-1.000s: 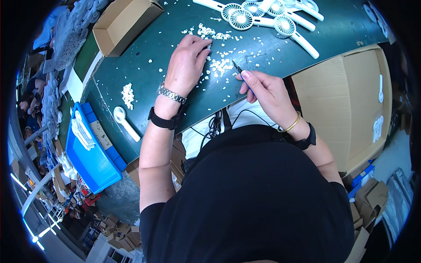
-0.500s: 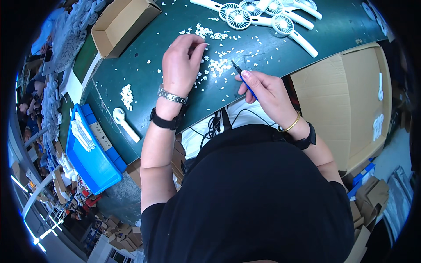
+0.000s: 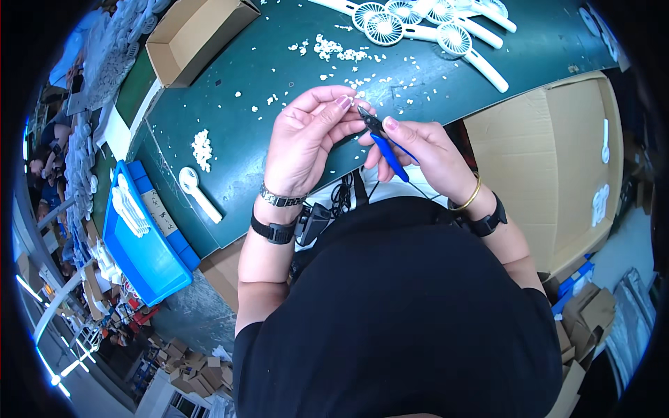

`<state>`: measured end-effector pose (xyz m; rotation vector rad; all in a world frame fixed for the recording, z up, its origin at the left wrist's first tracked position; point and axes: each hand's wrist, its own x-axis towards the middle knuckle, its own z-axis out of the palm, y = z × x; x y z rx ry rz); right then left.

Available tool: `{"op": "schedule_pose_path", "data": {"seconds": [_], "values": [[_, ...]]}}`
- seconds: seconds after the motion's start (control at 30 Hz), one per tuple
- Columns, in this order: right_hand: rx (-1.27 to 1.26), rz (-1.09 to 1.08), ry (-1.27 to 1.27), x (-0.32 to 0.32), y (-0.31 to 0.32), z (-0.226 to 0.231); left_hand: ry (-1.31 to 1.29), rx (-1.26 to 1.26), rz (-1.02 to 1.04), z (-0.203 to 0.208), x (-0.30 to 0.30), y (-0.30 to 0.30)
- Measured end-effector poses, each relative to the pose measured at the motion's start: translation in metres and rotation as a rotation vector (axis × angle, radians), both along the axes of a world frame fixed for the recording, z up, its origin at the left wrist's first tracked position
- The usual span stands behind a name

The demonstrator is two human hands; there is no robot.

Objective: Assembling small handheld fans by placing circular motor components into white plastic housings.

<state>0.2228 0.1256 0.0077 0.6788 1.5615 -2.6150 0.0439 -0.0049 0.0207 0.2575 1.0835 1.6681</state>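
While the left grip [image 3: 304, 144] pinches a white piece [image 3: 352, 102] at its fingertips [image 3: 343, 102], the right grip [image 3: 433, 149] clasps blue-handled cutters [image 3: 387, 151].

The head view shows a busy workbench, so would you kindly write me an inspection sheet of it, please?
Surface: green tabletop, strewn with small white bits.
Work items: blue-handled nippers; small white piece by their tips; white handheld-fan housings heaped at upper right.
Clutter: white bits scattered and in a small pile; a lone fan-shaped piece near the left edge.
Hands: left hand seems to pinch the small white piece; right hand holds the nippers.
Cables: black cables bunched at the lap, below the table edge.
Surroundings: blue tray with white parts, left; open cardboard carton, right; shallow cardboard box, upper left.
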Motion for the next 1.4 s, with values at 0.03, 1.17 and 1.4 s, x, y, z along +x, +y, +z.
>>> {"op": "schedule_pose_path", "data": {"seconds": [0.03,1.17,1.4], "values": [[0.001,0.001,0.0,0.0,0.0,0.001,0.0,0.001,0.001,-0.001,0.0,-0.001],[0.867,-0.142,0.082,0.002,-0.011,0.004,0.503,-0.16,0.018,0.0,0.015,-0.014],[0.78,-0.14,0.032,0.003,-0.01,0.01,0.494,-0.129,0.027,0.0,0.014,-0.014]]}}
